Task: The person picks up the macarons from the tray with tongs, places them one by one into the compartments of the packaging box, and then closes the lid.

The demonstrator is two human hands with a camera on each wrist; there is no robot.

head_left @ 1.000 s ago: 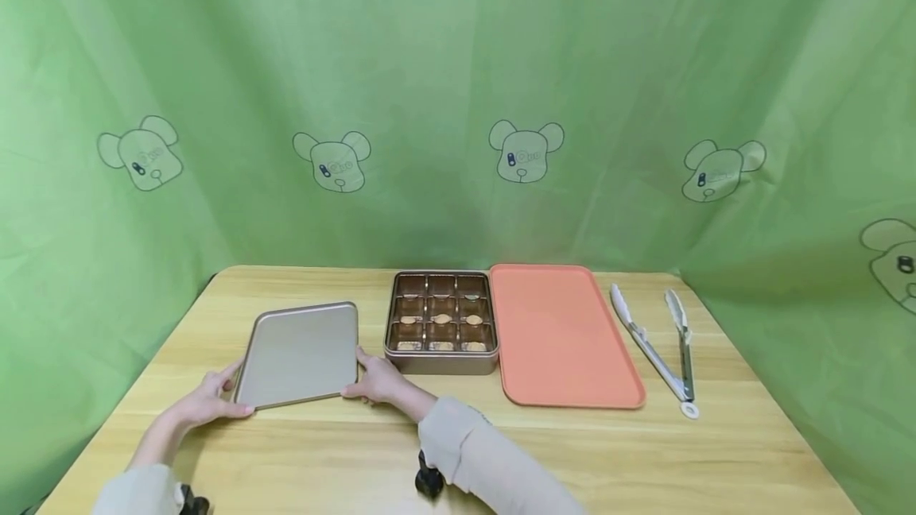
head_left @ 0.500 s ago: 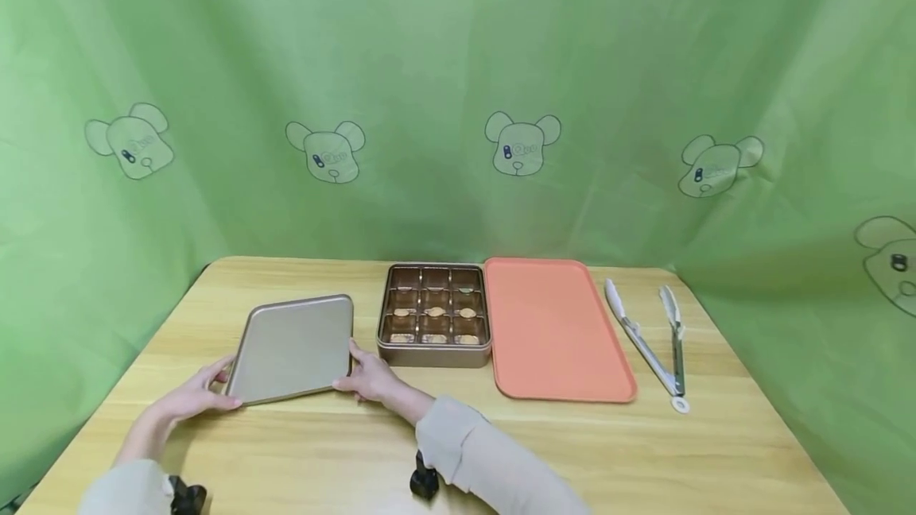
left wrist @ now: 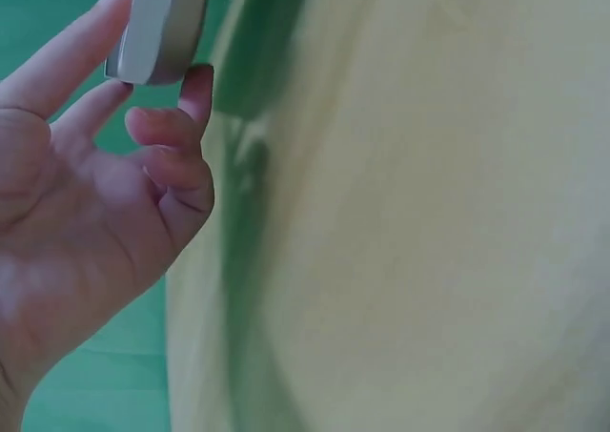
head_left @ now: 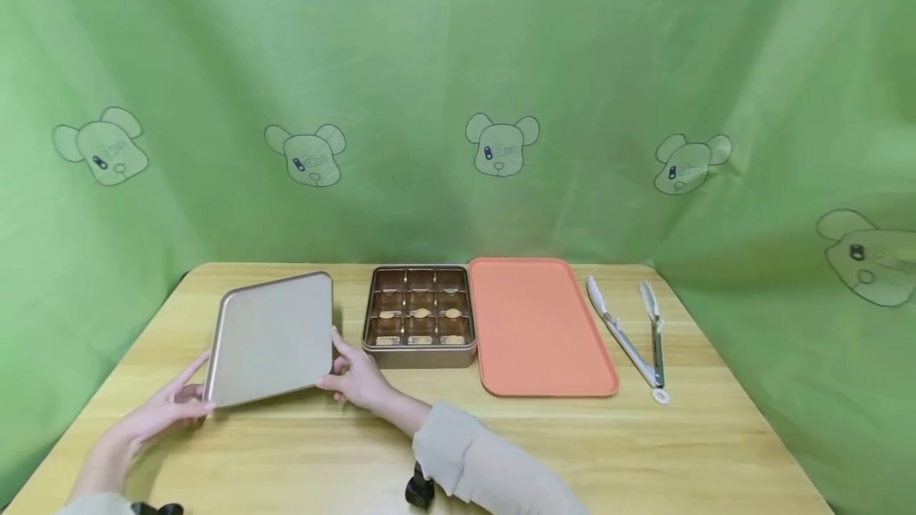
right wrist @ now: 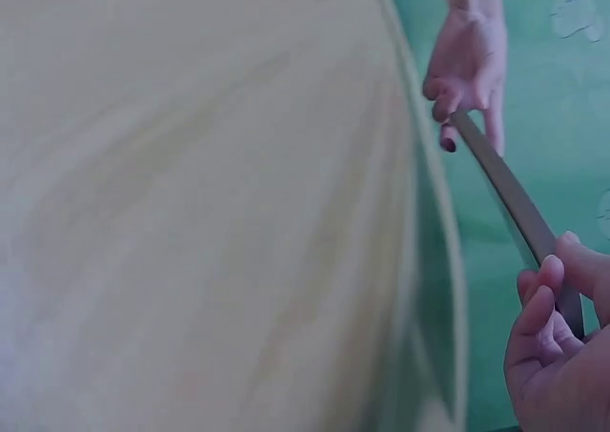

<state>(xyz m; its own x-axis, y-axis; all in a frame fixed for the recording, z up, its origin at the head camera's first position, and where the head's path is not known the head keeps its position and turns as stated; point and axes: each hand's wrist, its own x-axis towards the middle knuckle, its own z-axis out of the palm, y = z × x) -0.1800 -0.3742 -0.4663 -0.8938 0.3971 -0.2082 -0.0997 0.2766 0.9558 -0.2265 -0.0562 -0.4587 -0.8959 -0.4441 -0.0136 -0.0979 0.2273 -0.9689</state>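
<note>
Both hands hold a flat, champagne-coloured metal lid [head_left: 275,340] with rounded corners, raised above the table and slightly tilted. At its near left corner, my left hand [head_left: 164,412] grips the edge with thumb and fingers; the left wrist view shows the lid's rim [left wrist: 167,31] between its fingertips. My right hand [head_left: 361,380] pinches the near right corner, its thumb at the front edge. In the right wrist view the lid appears edge-on. Right of the lid stands an uncovered tin box [head_left: 418,358] of matching colour, its dark insert divided into several compartments with small pale round pieces in some.
A coral-coloured tray [head_left: 544,332] lies beside the tin box on the wooden table [head_left: 300,459]. Farther right, spread tongs [head_left: 633,352] with white tips lie flat. A green curtain [head_left: 401,86] with bear-head prints hangs behind and along both sides.
The lid has risen off the table in both hands, moving a little left, and its far edge is higher. Box, tray and tongs shift left in the head view with the whole scene.
</note>
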